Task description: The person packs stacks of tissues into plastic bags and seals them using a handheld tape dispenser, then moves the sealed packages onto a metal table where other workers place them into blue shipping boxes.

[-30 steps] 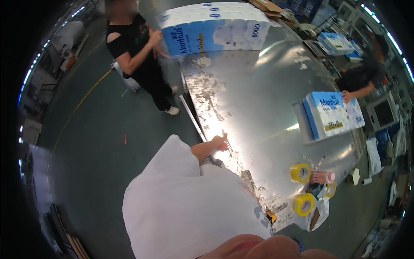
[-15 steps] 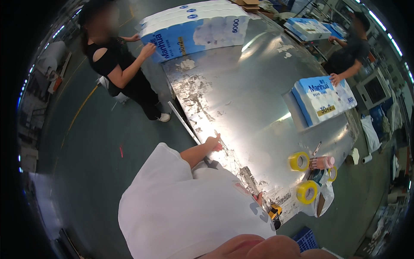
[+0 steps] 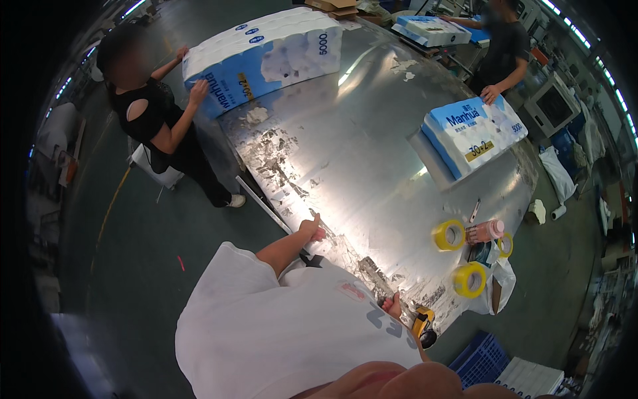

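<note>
My left hand (image 3: 311, 231) rests at the near edge of the metal table (image 3: 365, 146), its thumb held apart from the loosely curled fingers and nothing seen in it. Farther right along the same edge, my right hand (image 3: 393, 306) shows its fingertips over the tabletop, loosely bent and apart, also with nothing seen in them. Just beside it is a yellow and black tape dispenser (image 3: 423, 322), partly hidden by my arm and shirt. Two yellow tape rolls (image 3: 449, 235) and a pink-capped bottle (image 3: 485, 231) stand on the table beyond my right hand.
A large blue-and-white paper-roll pack (image 3: 266, 63) stands at the far left, held by a person. Another person's hand lies on a smaller pack (image 3: 473, 136) at right. A cutter knife (image 3: 475, 210) lies near the tapes; a blue crate (image 3: 480, 362) sits on the floor.
The view has shifted, so the table and packs appear farther left. More of my right hand shows above the table edge. The person at right has turned, one arm toward the back pack.
</note>
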The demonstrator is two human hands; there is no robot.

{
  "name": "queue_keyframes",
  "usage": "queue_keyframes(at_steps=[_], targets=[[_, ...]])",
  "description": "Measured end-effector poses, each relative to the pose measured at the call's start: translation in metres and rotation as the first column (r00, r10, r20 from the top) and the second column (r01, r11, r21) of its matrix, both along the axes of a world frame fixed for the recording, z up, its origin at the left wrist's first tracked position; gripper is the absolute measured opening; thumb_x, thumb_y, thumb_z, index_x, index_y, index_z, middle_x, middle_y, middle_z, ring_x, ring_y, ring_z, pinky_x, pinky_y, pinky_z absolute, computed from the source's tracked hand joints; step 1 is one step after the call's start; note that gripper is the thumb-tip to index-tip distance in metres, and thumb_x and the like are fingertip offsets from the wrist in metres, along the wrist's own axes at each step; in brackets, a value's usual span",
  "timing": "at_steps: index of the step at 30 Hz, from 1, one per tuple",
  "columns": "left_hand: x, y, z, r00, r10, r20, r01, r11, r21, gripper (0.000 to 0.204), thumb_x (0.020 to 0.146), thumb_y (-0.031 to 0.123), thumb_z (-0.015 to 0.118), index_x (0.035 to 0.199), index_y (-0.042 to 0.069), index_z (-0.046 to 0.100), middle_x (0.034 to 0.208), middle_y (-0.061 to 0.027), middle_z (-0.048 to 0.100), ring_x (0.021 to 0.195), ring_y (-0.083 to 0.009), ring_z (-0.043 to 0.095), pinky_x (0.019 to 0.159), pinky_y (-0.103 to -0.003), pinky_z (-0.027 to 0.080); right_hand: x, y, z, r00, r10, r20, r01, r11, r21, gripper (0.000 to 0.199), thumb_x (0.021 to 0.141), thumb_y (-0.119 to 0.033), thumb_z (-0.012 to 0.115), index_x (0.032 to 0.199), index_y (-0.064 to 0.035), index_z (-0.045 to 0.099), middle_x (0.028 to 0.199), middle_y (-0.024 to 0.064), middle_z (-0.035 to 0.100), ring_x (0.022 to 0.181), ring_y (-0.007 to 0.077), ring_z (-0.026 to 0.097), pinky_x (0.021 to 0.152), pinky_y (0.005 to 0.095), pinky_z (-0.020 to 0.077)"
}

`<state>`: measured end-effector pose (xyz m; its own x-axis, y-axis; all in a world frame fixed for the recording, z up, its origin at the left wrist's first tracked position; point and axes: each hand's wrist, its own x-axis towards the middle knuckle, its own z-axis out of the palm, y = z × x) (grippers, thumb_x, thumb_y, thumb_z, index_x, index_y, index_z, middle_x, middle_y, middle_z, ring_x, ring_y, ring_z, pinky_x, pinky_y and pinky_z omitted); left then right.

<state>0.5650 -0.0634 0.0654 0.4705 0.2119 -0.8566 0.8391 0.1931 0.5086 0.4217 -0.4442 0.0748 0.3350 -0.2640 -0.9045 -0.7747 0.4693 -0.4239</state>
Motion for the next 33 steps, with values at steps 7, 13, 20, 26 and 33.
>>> queue_keyframes(at_steps=[7, 13, 20, 26, 33], targets=[[-0.004, 0.0, -0.001, 1.0, 0.022, 0.001, -0.022, 1.0, -0.017, 0.065, 0.081, 0.054, 0.037, 0.066, -0.005, 0.059, 0.057, -0.013, 0.06, 0.036, -0.0165, 0.052, 0.033, -0.023, 0.039, -0.004, -0.01, -0.019, 0.999, 0.035, -0.04, -0.034, 0.999, 0.03, 0.058, 0.066, -0.064, 0.054, 0.069, -0.0064, 0.055, 0.05, 0.0005, 0.048, 0.041, 0.0129, 0.043, 0.04, 0.0243, 0.0353], [-0.004, 0.0, -0.002, 0.998, 0.013, 0.058, -0.011, 0.999, -0.033, 0.067, 0.081, 0.055, 0.037, 0.057, -0.004, 0.059, 0.055, -0.0132, 0.059, 0.035, -0.0181, 0.052, 0.034, -0.025, 0.039, -0.008, -0.039, -0.067, 0.983, 0.173, 0.058, -0.181, 0.963, 0.202, 0.061, 0.065, -0.066, 0.052, 0.071, -0.006, 0.055, 0.053, 0.0008, 0.047, 0.044, 0.0143, 0.042, 0.042, 0.0258, 0.0346], [-0.005, -0.001, 0.003, 0.999, 0.018, 0.047, -0.018, 1.0, -0.014, 0.066, 0.079, 0.058, 0.038, 0.063, -0.003, 0.059, 0.058, -0.0129, 0.06, 0.043, -0.0178, 0.058, 0.039, -0.026, 0.047, -0.002, -0.032, -0.065, 0.99, 0.136, -0.047, -0.13, 0.986, 0.107, 0.062, 0.064, -0.067, 0.053, 0.072, -0.0053, 0.056, 0.053, 0.0007, 0.047, 0.044, 0.0138, 0.042, 0.042, 0.0248, 0.035], [-0.005, 0.003, 0.006, 0.999, -0.041, -0.005, 0.041, 0.999, -0.031, 0.072, 0.077, 0.063, 0.033, 0.064, -0.003, 0.059, 0.06, -0.0114, 0.062, 0.045, -0.0175, 0.058, 0.037, -0.025, 0.044, -0.002, -0.029, -0.071, 0.989, 0.126, -0.076, -0.119, 0.989, 0.091, 0.064, 0.063, -0.068, 0.053, 0.073, -0.0046, 0.056, 0.053, 0.0007, 0.046, 0.045, 0.0135, 0.042, 0.042, 0.0239, 0.0353], [-0.004, -0.001, 0.006, 1.0, 0.005, 0.016, -0.005, 1.0, -0.02, 0.068, 0.078, 0.06, 0.037, 0.062, -0.002, 0.059, 0.057, -0.0109, 0.06, 0.041, -0.0165, 0.056, 0.035, -0.024, 0.041, -0.007, -0.039, -0.079, 0.989, 0.128, -0.077, -0.122, 0.99, 0.075, 0.066, 0.062, -0.068, 0.054, 0.074, -0.0038, 0.056, 0.053, 0.0006, 0.046, 0.045, 0.013, 0.042, 0.042, 0.0229, 0.0357]])
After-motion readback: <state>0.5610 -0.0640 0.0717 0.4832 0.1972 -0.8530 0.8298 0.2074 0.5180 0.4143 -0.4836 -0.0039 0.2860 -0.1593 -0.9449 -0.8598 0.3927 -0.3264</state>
